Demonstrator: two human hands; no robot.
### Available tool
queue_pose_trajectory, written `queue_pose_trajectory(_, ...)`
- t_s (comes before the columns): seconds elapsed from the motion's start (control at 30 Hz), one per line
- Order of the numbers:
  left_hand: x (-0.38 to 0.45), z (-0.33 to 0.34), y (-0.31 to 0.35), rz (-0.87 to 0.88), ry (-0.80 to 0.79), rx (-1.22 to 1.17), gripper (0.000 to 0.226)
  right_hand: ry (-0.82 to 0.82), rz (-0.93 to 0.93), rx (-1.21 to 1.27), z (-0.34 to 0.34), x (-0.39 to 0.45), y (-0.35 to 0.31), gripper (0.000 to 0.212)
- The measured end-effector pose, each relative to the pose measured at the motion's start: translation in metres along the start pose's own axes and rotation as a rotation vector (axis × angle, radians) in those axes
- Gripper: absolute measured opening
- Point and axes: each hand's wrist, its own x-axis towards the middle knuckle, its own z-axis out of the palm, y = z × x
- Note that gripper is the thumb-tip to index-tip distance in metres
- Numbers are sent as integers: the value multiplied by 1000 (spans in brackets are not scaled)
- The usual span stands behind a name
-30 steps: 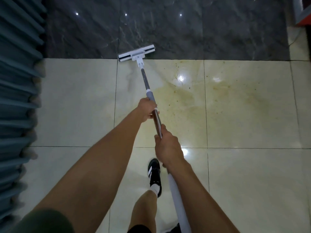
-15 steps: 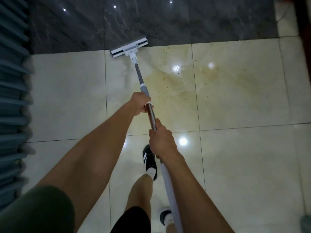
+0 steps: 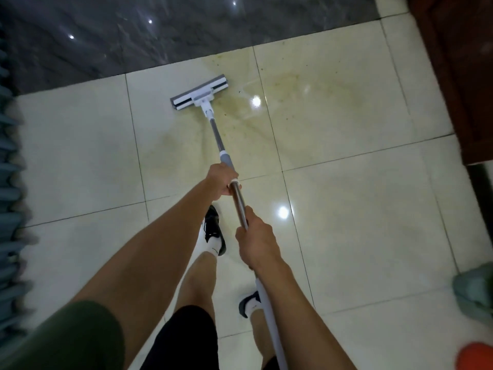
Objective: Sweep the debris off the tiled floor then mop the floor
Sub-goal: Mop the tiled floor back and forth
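Observation:
A flat mop with a white and grey head (image 3: 200, 93) lies on the cream tiled floor (image 3: 346, 198), its metal pole (image 3: 217, 140) running back toward me. My left hand (image 3: 222, 182) grips the pole just below the grey collar. Lower on the pole, my right hand (image 3: 254, 243) grips it as well. A yellowish wet stain (image 3: 290, 102) with small dark specks spreads over the tiles right of the mop head.
Dark marble flooring (image 3: 186, 30) borders the cream tiles at the top. A blue ribbed object (image 3: 9, 182) runs down the left edge. Brown wooden furniture (image 3: 458, 76) stands at the upper right. A grey-green cloth (image 3: 474, 295) and an orange thing (image 3: 477, 356) sit at the lower right. My feet stand under the pole.
The mop head has been pulled back from the dark marble border onto the cream tile, toward me. Both hands keep their grip, and I have stepped backward.

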Motion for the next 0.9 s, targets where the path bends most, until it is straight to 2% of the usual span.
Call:
queue_pose_trajectory(0.1,-24,29,-24,7,-5,27,28,7,8,4,-8,-28,33,40)
queue_pose_trajectory(0.2,-37,45,-38,31,12,78,16,25,7,17,-12,-44,49,38)
queue_pose_trajectory(0.3,-34,46,-40,56,23,68,13,47,-12,48,-12,-43,52,32)
queue_pose_trajectory(0.43,-21,36,-29,64,23,20,18,63,-15,102,-10,-25,38,36)
queue_pose_trajectory(0.57,-3,26,-9,70,18,25,29,69,2,153,-13,-9,13,34)
queue_pose_trajectory(0.67,16,7,19,90,9,56,25,90,0,176,-15,14,-19,36)
queue_pose_trajectory(0.9,91,-59,135,136,6,136,29,152,-31,232,-17,107,-136,44)
